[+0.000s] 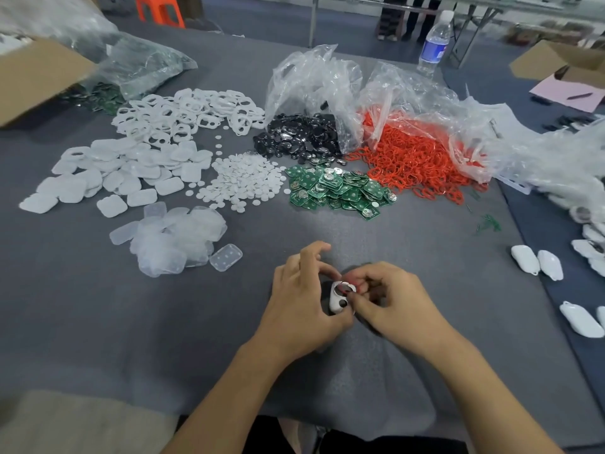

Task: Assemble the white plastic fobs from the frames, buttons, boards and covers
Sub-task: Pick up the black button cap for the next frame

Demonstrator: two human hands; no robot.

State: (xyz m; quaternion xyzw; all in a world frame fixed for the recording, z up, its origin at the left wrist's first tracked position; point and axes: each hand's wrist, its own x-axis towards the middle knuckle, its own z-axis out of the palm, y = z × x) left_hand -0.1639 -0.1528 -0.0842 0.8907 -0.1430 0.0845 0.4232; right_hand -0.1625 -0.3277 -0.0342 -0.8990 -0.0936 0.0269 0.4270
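Both hands meet over the near middle of the grey counter [131, 322]. The left hand [304, 299] grips a white frame [337, 299]. Its fingers curl round the frame's left side and its thumb lies under the lower edge, while the forefinger is lifted clear. The frame is tilted and held just above the counter, and two openings show in its face.

The right hand [393, 299] has its fingers curled in tight. Thumb and forefinger pinch a small red piece [356, 287] at the frame's upper right edge. Most of that piece is hidden by the fingertips.

Farther back the parts lie in heaps:
- Frames [183, 116] are at the far left.
- White covers [114, 172] are in front of the frames.
- Clear covers [176, 240] are nearer still.
- Round white buttons [244, 181] are in the middle.
- Green boards [340, 188] are just to the right of the buttons.

Behind the boards, black discs [301, 136] spill from a clear bag [314, 80]. Red rings [415, 162] spill from another bag beside them.

A few white fobs [537, 263] lie well apart at the right edge. A water bottle [433, 44] stands upright at the far side, and a cardboard box [36, 80] sits at the far left corner.
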